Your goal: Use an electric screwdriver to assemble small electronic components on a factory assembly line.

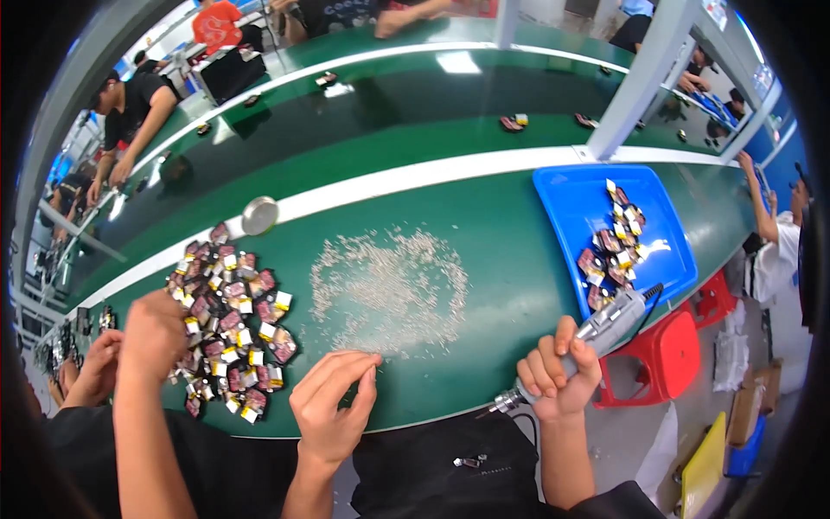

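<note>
My left hand (pixel 331 406) is over the table's near edge, thumb and forefinger pinched together. Whatever is between those fingertips is too small to make out. Just beyond them spreads a loose patch of tiny pale pieces that look like screws (pixel 380 290). My right hand (pixel 560 374) is wrapped round a grey electric screwdriver (pixel 612 318). Its bit points down and left, past the table edge, and its back end reaches toward the blue tray (pixel 553 203). On the black cloth over my lap lies a small part (pixel 469 462).
Left of the screws lies a heap of small electronic assemblies (pixel 229 346), with a co-worker's hand (pixel 156 333) in it. More assemblies lie in the tray. A round metal lid (pixel 259 215) touches the white rail. Beyond runs a green conveyor belt (pixel 415 104). Red stools (pixel 661 363) stand at right.
</note>
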`<state>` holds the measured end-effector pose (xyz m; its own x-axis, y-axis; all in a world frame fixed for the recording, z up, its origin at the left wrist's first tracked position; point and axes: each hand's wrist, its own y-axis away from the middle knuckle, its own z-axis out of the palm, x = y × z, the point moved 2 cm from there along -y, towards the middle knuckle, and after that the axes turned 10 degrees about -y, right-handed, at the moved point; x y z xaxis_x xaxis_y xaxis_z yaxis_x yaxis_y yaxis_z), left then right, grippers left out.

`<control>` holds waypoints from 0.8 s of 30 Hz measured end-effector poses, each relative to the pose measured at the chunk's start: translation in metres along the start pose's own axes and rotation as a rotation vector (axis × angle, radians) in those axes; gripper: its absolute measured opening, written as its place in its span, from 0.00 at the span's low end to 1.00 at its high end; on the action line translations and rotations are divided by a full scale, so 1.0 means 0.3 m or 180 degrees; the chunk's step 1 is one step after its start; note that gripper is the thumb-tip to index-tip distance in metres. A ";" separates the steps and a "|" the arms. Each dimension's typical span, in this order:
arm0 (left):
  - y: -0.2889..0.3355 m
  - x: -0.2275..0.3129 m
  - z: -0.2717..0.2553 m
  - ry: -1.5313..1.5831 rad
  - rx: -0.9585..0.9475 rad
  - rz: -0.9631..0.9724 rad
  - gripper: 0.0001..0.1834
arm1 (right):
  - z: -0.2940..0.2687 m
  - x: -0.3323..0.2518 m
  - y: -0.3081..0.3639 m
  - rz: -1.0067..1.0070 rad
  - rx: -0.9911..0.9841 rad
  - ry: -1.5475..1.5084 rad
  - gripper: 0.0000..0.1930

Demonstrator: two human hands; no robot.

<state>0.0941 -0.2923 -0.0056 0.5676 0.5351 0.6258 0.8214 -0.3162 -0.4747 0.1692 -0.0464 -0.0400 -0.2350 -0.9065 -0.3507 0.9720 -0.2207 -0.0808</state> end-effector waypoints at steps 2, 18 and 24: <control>0.019 0.026 0.020 0.0369 -0.0047 -0.0053 0.07 | 0.026 0.002 -0.011 -0.0068 -0.0049 -0.0053 0.10; 0.187 0.123 0.129 0.3700 -0.0683 -0.0833 0.09 | 0.249 0.060 0.016 -0.0708 -0.0483 -0.0682 0.10; 0.187 0.128 0.127 0.3818 -0.0629 -0.0940 0.10 | 0.243 0.071 0.014 -0.0708 -0.0567 -0.0547 0.10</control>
<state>0.1598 -0.2595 -0.0318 -0.0316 -0.4119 0.9107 0.8614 -0.4734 -0.1843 0.1680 -0.0930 0.0201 -0.4242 -0.8939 -0.1450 0.8786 -0.3675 -0.3049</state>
